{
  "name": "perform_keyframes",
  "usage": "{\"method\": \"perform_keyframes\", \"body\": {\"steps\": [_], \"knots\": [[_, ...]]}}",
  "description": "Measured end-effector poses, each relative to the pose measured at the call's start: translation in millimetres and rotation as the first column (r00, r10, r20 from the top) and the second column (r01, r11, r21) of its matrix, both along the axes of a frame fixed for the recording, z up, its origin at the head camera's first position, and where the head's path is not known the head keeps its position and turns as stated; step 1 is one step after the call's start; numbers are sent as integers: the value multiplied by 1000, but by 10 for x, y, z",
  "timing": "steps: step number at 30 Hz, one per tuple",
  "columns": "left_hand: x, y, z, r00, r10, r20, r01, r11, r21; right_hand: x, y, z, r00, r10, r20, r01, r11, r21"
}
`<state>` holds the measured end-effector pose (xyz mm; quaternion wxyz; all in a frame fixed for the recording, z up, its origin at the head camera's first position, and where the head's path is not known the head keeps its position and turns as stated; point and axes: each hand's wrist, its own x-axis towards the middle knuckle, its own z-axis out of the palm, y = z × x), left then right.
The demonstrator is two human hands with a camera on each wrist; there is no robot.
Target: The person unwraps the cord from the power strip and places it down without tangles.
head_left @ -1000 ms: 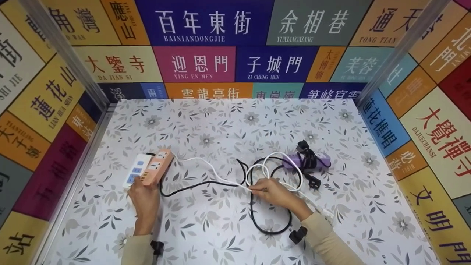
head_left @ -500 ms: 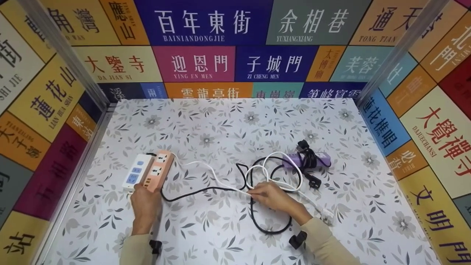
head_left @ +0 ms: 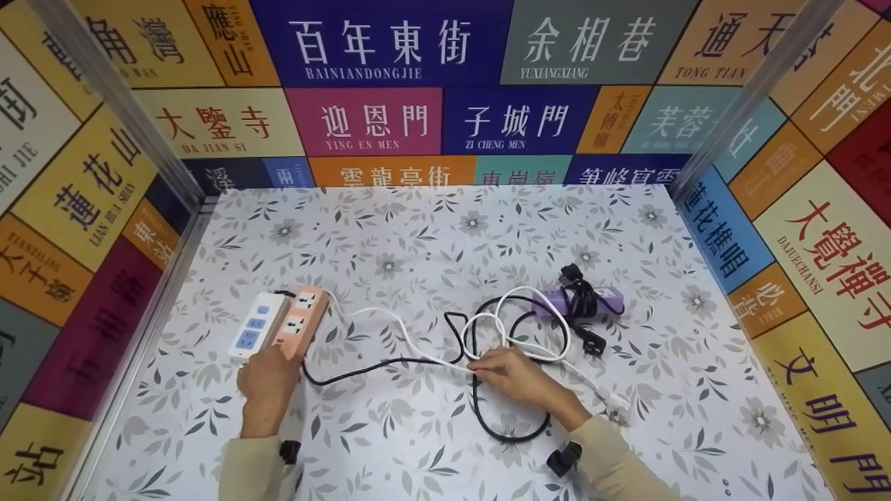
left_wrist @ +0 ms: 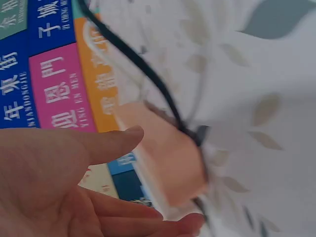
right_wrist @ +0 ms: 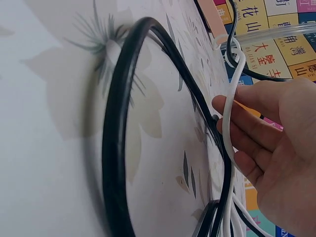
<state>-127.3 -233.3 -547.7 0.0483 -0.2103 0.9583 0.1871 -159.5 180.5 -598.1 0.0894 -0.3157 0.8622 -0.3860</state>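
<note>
Two power strips lie side by side at the left of the table in the head view: a white one with blue sockets and an orange one. My left hand grips the near end of the orange strip. In the left wrist view, the thumb lies along one side of that strip's end, with fingers on the other. Near the table's middle my right hand pinches a white cable between thumb and fingertips. A black cable loops below and around that hand.
A purple power strip with a bundled black cord lies right of centre. Beside it is a black plug. A white plug lies by the right forearm. Panels with writing enclose the table's far side and flanks.
The orange strip has shifted slightly toward me with my left hand, which has slid off the white strip's near end. My right hand, still on the white cable, has come slightly nearer.
</note>
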Motion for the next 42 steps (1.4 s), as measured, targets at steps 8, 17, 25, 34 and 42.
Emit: {"method": "perform_keyframes", "body": {"steps": [8, 17, 25, 34, 42], "knots": [[-51, 556, 311, 988, -143, -60, 141, 990, -31, 48, 13, 30, 997, -74, 5, 74, 987, -140], [-196, 1405, 595, 888, -402, -223, 358, 909, -212, 109, 76, 531, 983, -182, 33, 181, 919, -350], [-289, 2110, 653, 723, -609, -326, 510, 789, -344, 22, 328, 644, 967, -250, 38, 247, 899, -363], [-608, 2640, 611, 569, -797, -201, 720, 601, -347, -256, 744, 560, 893, -426, 149, 446, 786, -429], [-761, 3214, 576, 496, -866, -59, 839, 496, -225, -522, 1057, 778, 750, -588, 303, 658, 618, -430]]}}
